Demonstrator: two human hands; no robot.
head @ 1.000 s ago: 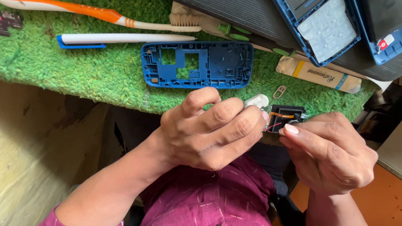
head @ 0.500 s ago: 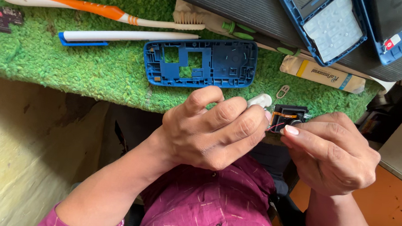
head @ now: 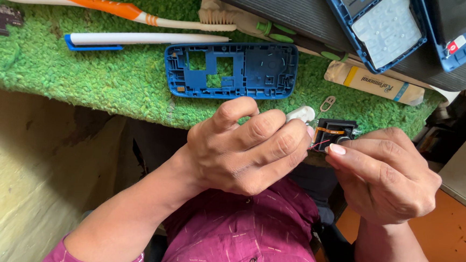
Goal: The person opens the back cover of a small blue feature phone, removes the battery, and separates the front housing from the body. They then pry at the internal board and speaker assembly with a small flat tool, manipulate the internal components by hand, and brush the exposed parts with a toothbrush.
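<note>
From the head camera, looking straight down, both hands meet just below the near edge of the tabletop (head: 59, 61), which is covered in a shaggy green mat. The left hand (head: 248, 148) is curled, its fingers bent and drawn together, the tips pressed against a small black module (head: 335, 132) with an orange strip and thin red wires at its lower left side. A small white piece (head: 301, 114) pokes up just above those fingertips; whether the hand grips it, I cannot tell. The right hand (head: 386, 175) comes in from the other side, thumb and forefinger pinched on the module's lower right edge. So the module sits between the two hands, held in the air over the person's lap and the magenta shirt (head: 237, 239), just off the mat's edge.

On the mat, directly above the left hand, lies a blue plastic phone frame (head: 258, 68) with cut-out windows, flat and untouched. Behind it lie a white pen with a blue clip (head: 141, 39) and an orange and white toothbrush (head: 90, 2), both roughly parallel to the edge. A dark circuit board (head: 0, 18) sits at the far left. At top right, a blue phone housing with a pale keypad (head: 382, 27) rests on a dark ribbed surface, and a small metal clip (head: 327, 103) lies near the module.
</note>
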